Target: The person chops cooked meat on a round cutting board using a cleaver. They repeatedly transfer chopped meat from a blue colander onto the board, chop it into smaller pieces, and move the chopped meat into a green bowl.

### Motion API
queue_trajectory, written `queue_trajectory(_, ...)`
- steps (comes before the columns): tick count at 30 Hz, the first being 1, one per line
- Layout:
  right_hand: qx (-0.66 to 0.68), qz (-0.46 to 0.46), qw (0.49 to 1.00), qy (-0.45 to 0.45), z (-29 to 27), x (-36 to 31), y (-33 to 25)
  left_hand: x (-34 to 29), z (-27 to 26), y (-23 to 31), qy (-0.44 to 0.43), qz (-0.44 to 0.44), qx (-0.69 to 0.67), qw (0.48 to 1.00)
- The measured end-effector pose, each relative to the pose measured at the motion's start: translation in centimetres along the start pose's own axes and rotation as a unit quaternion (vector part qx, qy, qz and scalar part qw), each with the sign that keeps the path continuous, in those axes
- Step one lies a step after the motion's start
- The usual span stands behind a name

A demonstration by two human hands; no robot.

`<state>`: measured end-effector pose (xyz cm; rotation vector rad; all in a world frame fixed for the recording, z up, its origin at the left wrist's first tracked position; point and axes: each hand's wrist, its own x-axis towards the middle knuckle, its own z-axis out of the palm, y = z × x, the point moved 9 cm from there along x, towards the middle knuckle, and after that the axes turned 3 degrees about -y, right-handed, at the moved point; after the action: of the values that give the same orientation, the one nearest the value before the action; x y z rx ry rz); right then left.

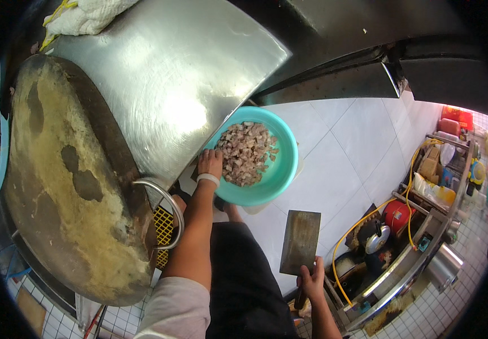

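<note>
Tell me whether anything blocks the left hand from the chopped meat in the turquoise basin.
Nothing visible does: the left hand is at the left side of the turquoise basin, beside the chopped meat. The cleaver is off to the right, in the right hand.

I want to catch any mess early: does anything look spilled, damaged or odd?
The chopping block stands out: irregular dark patches break up its yellowish top, though I can't tell whether they're damp or wear. The diced meat sits inside the turquoise basin.

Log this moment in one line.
left hand: at rim of turquoise basin | right hand: holding cleaver | basin contents: chopped meat | left side: large chopping block
</note>
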<state>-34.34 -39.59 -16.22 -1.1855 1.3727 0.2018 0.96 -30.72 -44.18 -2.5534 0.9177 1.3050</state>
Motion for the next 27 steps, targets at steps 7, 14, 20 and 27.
queue_trajectory(7,-0.015,-0.002,1.0,-0.023,-0.2,-0.1,0.8,1.0,2.0,1.9,0.002,0.014,0.009,1.0)
queue_trajectory(14,-0.042,-0.025,0.998,-0.028,0.2,-0.5,0.2,-3.9,0.2,-1.0,0.236,-0.061,-0.414,0.877)
queue_trajectory(20,-0.008,-0.091,0.995,-0.037,1.2,-3.6,-5.2,-22.6,-8.1,2.8,0.229,0.025,-0.573,0.787)
queue_trajectory(27,-0.174,-0.289,0.937,-0.088,5.8,-8.9,-20.5,-47.3,-27.3,-7.0,0.433,0.114,-0.466,0.763)
